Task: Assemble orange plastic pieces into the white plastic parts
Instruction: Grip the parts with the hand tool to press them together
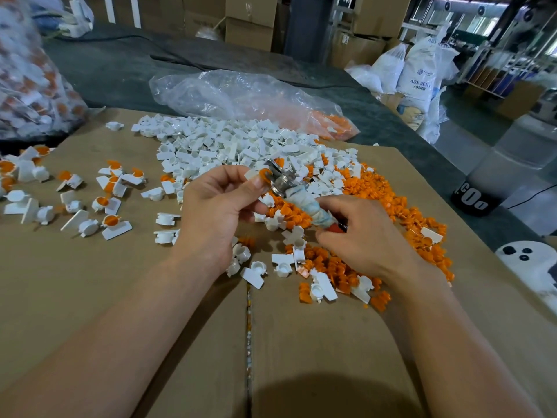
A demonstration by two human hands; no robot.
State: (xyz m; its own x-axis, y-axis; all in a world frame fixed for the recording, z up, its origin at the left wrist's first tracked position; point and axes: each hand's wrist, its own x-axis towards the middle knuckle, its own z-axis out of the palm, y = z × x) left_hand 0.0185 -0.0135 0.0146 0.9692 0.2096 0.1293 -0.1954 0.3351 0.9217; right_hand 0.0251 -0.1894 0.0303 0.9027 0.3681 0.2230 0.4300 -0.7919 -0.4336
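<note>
My left hand [221, 203] pinches a white plastic part with an orange piece [261, 174] in it, held above the cardboard. My right hand [358, 236] grips a tape-wrapped tool [307, 203] by its handle; the tool's metal head [281, 179] touches the orange piece. A heap of loose white parts [229, 146] lies behind my hands. Loose orange pieces [385, 200] spread to the right and under my right hand. Several assembled white-and-orange parts [108, 203] lie scattered at the left.
Flattened cardboard [180, 342] covers the table. A clear bag holding orange pieces [250, 98] lies behind the heap. A full bag of assembled parts [33, 86] stands at the far left. White resin sacks [419, 73] and cardboard boxes stand beyond the table's right edge.
</note>
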